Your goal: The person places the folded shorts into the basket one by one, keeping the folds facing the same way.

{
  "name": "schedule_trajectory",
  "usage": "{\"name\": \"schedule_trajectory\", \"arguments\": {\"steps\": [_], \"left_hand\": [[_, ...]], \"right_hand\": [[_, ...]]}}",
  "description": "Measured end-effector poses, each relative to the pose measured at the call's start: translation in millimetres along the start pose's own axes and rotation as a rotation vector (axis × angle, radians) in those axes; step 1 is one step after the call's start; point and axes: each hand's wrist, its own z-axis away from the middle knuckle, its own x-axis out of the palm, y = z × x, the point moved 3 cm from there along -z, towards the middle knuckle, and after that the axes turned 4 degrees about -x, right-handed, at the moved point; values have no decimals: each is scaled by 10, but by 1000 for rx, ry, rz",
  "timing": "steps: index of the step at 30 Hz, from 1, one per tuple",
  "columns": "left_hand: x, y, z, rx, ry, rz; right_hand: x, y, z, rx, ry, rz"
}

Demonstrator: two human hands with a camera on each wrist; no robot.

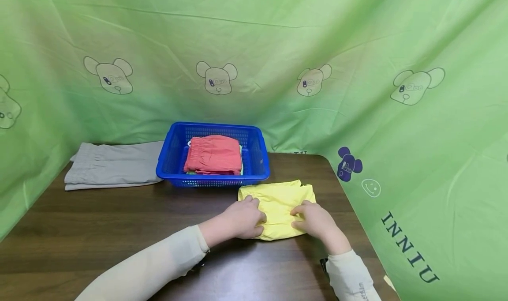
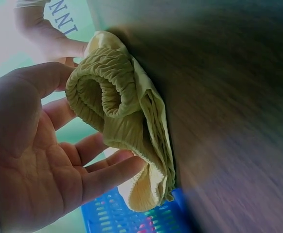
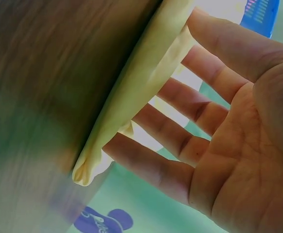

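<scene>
A folded pair of yellow pants with a gathered elastic waistband lies on the table, right of the middle. My left hand rests on its waistband end; in the left wrist view, the spread fingers touch the gathered cloth, which bulges up in a loop. On the opposite end, my right hand touches the cloth with fingertips and thumb. Its fingers look nearly straight and spread in the right wrist view, lying along the top of the folded layers.
Behind the pants stands a blue plastic basket holding a folded coral garment over a green one. Folded grey pants lie left of it. A green printed curtain hangs along the back and right edges of the brown table.
</scene>
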Motion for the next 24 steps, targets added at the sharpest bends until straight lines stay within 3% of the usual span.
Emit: {"name": "schedule_trajectory", "arguments": {"steps": [24], "left_hand": [[-24,-229,266,-35,-21,77]], "right_hand": [[103,-324,-84,-10,-9,35]]}}
